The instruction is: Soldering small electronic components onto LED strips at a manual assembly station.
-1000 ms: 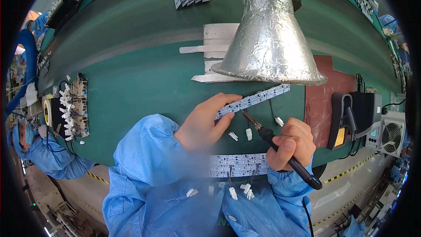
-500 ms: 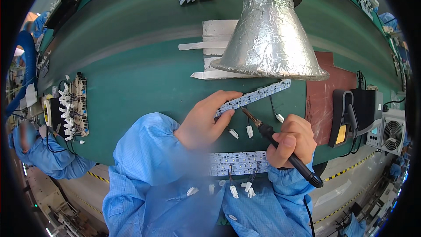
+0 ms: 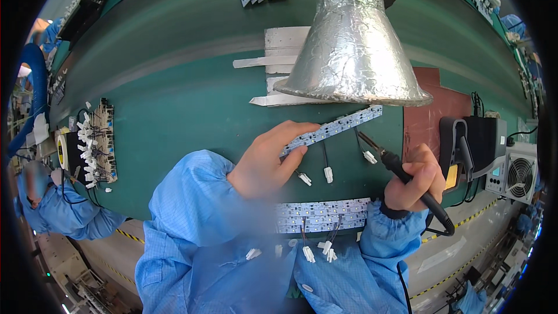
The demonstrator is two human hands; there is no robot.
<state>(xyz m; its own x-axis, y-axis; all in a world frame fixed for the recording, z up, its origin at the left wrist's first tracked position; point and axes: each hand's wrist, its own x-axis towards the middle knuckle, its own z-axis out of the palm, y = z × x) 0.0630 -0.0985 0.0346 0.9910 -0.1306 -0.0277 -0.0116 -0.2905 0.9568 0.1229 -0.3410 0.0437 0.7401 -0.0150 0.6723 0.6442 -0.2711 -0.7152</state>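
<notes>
My left hand grips one end of a narrow LED circuit strip, thumb on the near edge and fingers over the far one. The strip slants up to the right, and short wires with white connectors hang from its near side. In my right hand is a soldering iron, closed around its black handle. Its tip points up and left, just below the right part of the strip, close to a wire. Whether the tip touches the wire I cannot tell. More LED strips lie side by side at the table's near edge.
A foil-covered fume hood hangs over the far side of the strip. To the right stand a soldering-iron holder and a fan unit beside a reddish mat. Strips with connectors stand at left, near another person.
My right hand has moved right with the soldering iron, its tip leaving the middle of the strip for the wire nearer the right end. My left hand keeps its hold.
</notes>
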